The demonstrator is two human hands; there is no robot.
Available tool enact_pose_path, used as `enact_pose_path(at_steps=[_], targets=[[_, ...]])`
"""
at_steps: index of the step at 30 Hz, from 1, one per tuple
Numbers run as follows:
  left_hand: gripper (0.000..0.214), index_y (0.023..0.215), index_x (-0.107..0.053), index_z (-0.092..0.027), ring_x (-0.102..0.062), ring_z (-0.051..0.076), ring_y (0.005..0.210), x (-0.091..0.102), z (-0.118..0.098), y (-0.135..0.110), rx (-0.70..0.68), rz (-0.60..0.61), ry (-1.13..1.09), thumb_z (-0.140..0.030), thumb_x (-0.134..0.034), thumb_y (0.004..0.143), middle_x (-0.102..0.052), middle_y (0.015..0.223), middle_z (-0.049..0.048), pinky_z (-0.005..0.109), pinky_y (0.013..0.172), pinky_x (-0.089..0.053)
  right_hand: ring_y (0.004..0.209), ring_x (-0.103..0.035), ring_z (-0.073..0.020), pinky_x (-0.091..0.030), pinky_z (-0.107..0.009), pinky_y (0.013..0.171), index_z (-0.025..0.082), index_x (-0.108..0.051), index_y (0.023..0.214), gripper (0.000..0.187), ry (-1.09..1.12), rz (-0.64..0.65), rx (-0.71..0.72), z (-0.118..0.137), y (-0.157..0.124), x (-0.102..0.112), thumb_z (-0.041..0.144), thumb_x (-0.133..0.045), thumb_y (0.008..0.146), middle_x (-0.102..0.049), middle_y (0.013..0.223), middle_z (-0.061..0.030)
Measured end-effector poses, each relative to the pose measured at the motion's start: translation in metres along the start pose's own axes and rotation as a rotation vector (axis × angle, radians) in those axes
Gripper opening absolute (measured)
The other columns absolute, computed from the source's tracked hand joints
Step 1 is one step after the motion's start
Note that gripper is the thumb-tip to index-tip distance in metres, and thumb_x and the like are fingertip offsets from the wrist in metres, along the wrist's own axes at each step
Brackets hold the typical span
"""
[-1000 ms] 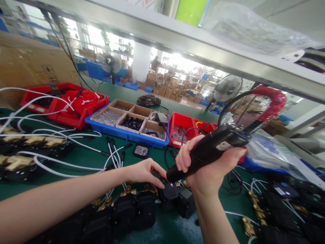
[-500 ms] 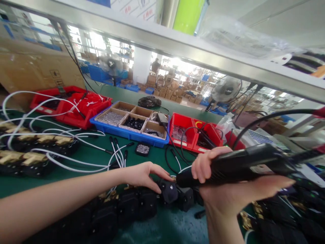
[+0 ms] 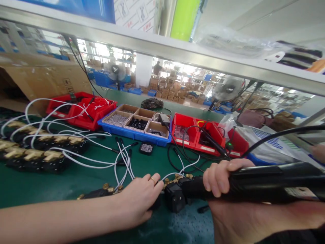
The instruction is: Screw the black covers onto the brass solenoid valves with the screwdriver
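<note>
My right hand is wrapped round a black electric screwdriver that lies almost level, its tip against a small black valve block on the green bench. My left hand rests on a row of black blocks with brass fittings just left of that block, fingers curled over them; a ring shows on one finger. White tubes run from the blocks towards the back.
A blue tray of screw boxes and red bins stand behind. More brass-fitted black blocks lie at the left, with a red bin and a cardboard box. A metal shelf rail runs overhead.
The screwdriver has swung down from a steep tilt to nearly level. My left hand has slid from the single block onto the row of blocks. The view has dropped lower.
</note>
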State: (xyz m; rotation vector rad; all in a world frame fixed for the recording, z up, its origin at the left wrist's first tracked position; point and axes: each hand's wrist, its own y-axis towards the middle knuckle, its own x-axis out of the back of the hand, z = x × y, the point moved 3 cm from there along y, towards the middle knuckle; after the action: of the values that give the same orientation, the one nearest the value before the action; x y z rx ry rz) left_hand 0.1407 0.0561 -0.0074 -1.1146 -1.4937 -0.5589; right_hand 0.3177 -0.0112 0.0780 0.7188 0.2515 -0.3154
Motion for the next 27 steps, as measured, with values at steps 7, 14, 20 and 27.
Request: enact_pose_path(at_steps=[7,14,20,27], targets=[[0.057,0.113,-0.06,-0.022,-0.059,0.027,0.103,0.015,0.05,0.029,-0.018,-0.158,-0.511,-0.024,-0.079,0.059,-0.061,0.111,0.0047,0.039,0.09,-0.05,0.032,-0.046,-0.0134,-0.039,-0.023,0.033,0.02,-0.065,0.073,0.074,0.009,-0.127,-0.076,-0.014,0.009,-0.009,0.092,-0.05,0.069,-0.048,0.04,0.0038],[0.052,0.106,-0.065,-0.022,-0.063,0.024,0.099,-0.003,0.084,0.044,0.041,-0.082,-1.212,-0.036,-0.085,0.061,-0.067,0.102,0.002,0.036,0.082,-0.053,0.031,-0.041,-0.012,-0.034,-0.022,0.03,0.019,-0.057,0.069,0.07,-0.001,-0.229,-0.121,-0.045,0.026,-0.026,0.089,-0.051,0.072,-0.046,0.041,0.0047],[0.045,0.105,-0.068,-0.02,-0.068,0.019,0.088,-0.014,0.089,0.048,0.054,-0.056,-1.453,-0.042,-0.082,0.068,-0.073,0.098,0.0039,0.03,0.073,-0.057,0.03,-0.041,-0.0116,-0.034,-0.021,0.03,0.019,-0.056,0.069,0.069,0.029,-0.232,-0.167,-0.069,0.04,-0.041,0.089,-0.054,0.069,-0.045,0.039,0.0051],[0.043,0.099,-0.074,-0.017,-0.068,0.016,0.077,-0.022,0.094,0.052,0.066,-0.095,-1.538,-0.04,-0.087,0.065,-0.075,0.089,0.0037,0.024,0.065,-0.056,0.03,-0.04,-0.0113,-0.034,-0.021,0.029,0.019,-0.057,0.067,0.068,0.028,-0.167,-0.104,-0.076,0.052,-0.052,0.086,-0.055,0.07,-0.046,0.039,0.005]])
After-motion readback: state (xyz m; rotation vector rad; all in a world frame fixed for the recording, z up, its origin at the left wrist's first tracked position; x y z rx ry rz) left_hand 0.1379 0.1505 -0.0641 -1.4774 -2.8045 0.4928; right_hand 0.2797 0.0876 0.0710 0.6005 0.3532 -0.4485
